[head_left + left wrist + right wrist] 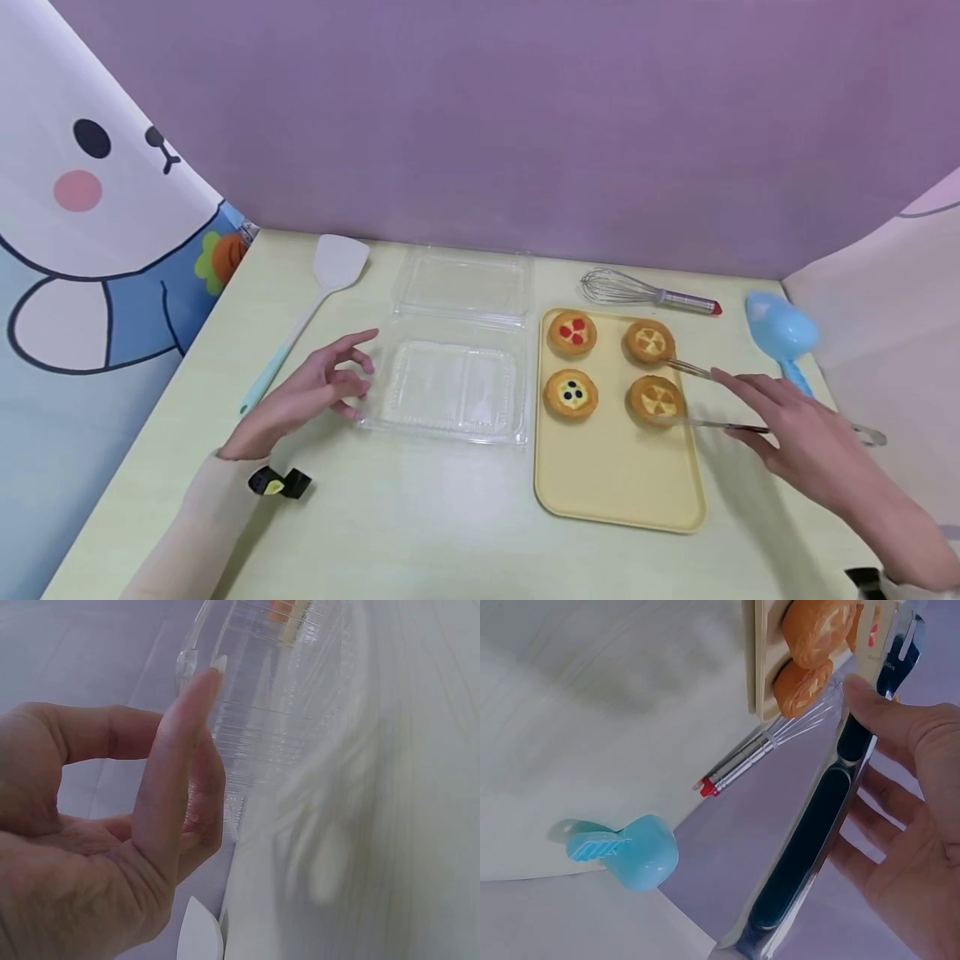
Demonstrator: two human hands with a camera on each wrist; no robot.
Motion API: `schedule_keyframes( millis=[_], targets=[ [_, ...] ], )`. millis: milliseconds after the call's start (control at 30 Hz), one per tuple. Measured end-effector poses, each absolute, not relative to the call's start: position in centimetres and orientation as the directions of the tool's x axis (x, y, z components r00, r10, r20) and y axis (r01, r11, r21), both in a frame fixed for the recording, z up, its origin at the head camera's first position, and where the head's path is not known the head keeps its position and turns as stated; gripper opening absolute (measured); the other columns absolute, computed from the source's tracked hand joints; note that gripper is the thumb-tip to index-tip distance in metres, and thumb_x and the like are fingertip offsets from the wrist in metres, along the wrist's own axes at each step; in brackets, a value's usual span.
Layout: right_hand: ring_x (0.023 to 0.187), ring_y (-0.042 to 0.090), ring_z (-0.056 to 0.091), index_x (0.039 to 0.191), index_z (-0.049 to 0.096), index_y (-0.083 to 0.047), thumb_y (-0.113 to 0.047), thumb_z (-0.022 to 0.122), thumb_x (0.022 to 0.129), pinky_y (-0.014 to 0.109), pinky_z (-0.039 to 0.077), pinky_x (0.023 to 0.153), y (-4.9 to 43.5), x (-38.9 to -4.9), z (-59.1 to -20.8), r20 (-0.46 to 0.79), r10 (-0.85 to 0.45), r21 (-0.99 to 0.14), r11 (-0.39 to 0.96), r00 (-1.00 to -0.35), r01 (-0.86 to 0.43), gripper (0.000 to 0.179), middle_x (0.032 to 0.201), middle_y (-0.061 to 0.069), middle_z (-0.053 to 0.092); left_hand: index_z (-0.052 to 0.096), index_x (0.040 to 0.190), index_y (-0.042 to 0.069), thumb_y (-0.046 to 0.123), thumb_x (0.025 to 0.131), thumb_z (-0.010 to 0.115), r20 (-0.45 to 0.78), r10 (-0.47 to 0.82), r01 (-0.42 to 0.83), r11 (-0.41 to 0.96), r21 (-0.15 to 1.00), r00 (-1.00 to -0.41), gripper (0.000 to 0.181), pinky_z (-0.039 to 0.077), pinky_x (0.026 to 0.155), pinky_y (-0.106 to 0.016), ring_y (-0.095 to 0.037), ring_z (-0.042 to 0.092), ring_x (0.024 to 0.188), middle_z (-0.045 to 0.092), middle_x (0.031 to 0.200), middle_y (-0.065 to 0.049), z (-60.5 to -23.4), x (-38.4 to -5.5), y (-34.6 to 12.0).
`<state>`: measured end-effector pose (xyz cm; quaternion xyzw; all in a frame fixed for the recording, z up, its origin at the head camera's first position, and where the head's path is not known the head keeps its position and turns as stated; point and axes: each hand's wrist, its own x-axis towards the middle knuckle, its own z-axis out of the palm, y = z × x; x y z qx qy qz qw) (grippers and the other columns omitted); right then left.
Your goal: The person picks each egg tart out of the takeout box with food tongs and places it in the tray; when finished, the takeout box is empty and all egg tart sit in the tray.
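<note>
My right hand [813, 442] grips metal tongs [802, 847] with dark inlays along the arm. In the head view their two arms are spread, tips on either side of the lower right egg tart [658, 398], which has yellow wedges on top. A similar tart [649, 342] sits just behind it on the pale yellow tray [618, 492]. Along the tray's left side are a tart with red pieces [572, 332] and one with dark berries [571, 394]. My left hand [315, 383] holds nothing, its fingers loosely bent beside the left edge of the opened clear plastic box [450, 383].
Behind the box's base lies its lid [465, 283], folded back. A white spatula [341, 262] with a mint handle lies at the left. The whisk [622, 289] lies behind the tray, and a blue scoop [783, 329] is at the right. A purple backdrop [510, 125] rises along the table's back edge.
</note>
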<state>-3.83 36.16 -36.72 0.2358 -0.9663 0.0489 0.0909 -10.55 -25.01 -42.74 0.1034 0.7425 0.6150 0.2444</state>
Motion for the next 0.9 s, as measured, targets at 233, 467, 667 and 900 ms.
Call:
schedule_keyframes(
  millis=[233,467,667,900],
  targets=[
    [0.103,0.047,0.067,0.153,0.050,-0.017,-0.031,0.088,0.082,0.057,0.046,0.045,36.8,-4.0,-36.8,0.164,-0.236,-0.117,0.959,-0.958,-0.256,0.082,0.130,0.019,0.065,0.021,0.166,0.007,-0.002,0.100,0.058,-0.253,0.440,-0.163,0.233,0.959,-0.862,0.076,0.067,0.065,-0.041,-0.016,0.062,0.080,0.043,0.123,-0.024,-42.5,-10.5,-24.8],
    [0.101,0.061,0.063,0.156,0.044,-0.012,-0.044,0.081,0.088,0.063,0.044,0.046,37.6,-4.7,-38.2,0.155,-0.087,-0.174,0.978,-0.984,-0.114,0.084,0.130,0.036,0.061,0.021,0.166,0.007,-0.004,0.099,0.057,-0.258,0.433,-0.170,0.232,0.958,-0.864,0.076,0.067,0.065,-0.040,-0.014,0.061,0.079,0.043,0.122,-0.023,-42.4,-10.5,-24.6],
    [0.084,0.064,0.063,0.158,0.040,-0.010,-0.044,0.079,0.089,0.058,0.040,0.042,38.6,-5.2,-40.3,0.177,-0.027,-0.193,0.979,-0.984,-0.061,0.086,0.127,0.038,0.061,0.021,0.166,0.007,-0.004,0.099,0.057,-0.263,0.433,-0.174,0.233,0.957,-0.862,0.077,0.067,0.065,-0.039,-0.013,0.060,0.078,0.043,0.121,-0.021,-42.5,-10.4,-24.5],
    [0.075,0.062,0.061,0.161,0.032,-0.006,-0.050,0.069,0.097,0.053,0.040,0.038,38.8,-5.4,-42.4,0.070,0.004,-0.158,0.987,-0.998,-0.007,0.086,0.129,0.043,0.056,0.023,0.165,0.007,-0.005,0.098,0.058,-0.264,0.400,-0.171,0.252,0.952,-0.878,0.076,0.067,0.065,-0.040,-0.015,0.062,0.078,0.044,0.124,-0.025,-42.3,-10.1,-24.3]
  ],
)
